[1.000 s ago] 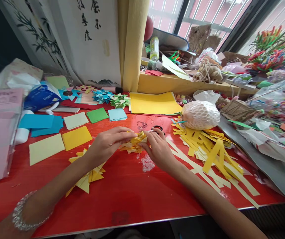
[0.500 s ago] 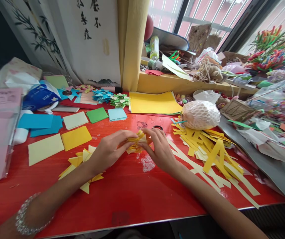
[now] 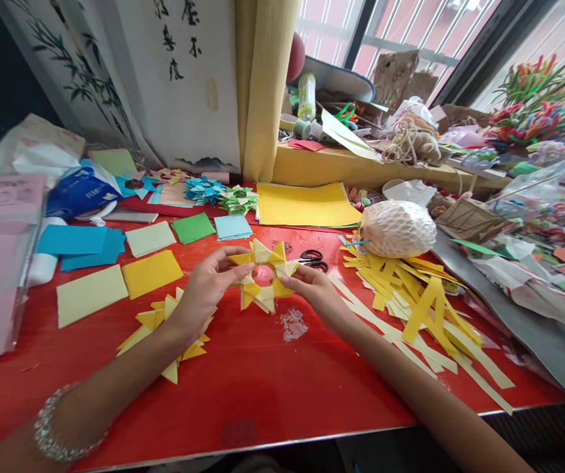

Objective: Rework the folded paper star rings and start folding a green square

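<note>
Turned since a moment ago, the folded paper star [image 3: 263, 300] now shows its round middle hole. It is yellow and cream, with flat, pointy spikes poking out all around, and its hole faces the person. The left hand [image 3: 212, 279] and right hand [image 3: 316, 289] each pinch one side, thumb and fingers closed, over the red desk [image 3: 282, 394], well back from its front edge.

So the tall white hanging scroll [image 3: 208, 125], upper left, has black brush characters [image 3: 176, 70]; I can make out 不 and 痕. White lettering on the crinkly blue plastic packet [image 3: 83, 187], left side, is too blurry to read, sorry.
</note>
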`<state>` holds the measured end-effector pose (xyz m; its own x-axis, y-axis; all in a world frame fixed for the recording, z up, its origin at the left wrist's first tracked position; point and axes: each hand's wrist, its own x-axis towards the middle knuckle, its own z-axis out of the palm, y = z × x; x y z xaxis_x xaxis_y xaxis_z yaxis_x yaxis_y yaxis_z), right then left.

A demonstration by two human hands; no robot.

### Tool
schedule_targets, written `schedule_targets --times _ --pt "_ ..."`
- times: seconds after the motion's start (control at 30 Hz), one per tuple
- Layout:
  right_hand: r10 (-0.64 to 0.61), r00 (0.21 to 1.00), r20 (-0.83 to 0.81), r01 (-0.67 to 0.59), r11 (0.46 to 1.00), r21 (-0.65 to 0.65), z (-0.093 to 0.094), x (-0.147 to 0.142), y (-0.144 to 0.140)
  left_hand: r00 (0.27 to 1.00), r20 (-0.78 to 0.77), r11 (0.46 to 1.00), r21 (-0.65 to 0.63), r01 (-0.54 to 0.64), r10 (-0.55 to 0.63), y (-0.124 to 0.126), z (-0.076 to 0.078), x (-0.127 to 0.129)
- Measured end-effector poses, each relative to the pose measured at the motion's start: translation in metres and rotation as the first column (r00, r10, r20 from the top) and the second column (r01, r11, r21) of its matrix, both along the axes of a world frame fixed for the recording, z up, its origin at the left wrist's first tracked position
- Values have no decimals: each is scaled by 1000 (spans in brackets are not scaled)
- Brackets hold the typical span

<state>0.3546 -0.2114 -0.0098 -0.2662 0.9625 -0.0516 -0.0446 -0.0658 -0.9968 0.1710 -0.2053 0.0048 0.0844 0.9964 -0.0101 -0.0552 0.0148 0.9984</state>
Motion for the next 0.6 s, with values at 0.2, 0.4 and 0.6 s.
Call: schedule_targets --times 0.2,0.4,0.6 --pt "-7 999 -34 4 996 -85 -10 8 6 993 -80 988 -139 72 -83 5 -1 -5" --pt "-16 1000 14 17 994 -107 -9 10 9 969 -222 990 -110 88 -111 10 -4 -11" --pt "-117 925 361 49 980 192 -12 12 9 915 -381 989 -116 97 -134 20 -19 -14"
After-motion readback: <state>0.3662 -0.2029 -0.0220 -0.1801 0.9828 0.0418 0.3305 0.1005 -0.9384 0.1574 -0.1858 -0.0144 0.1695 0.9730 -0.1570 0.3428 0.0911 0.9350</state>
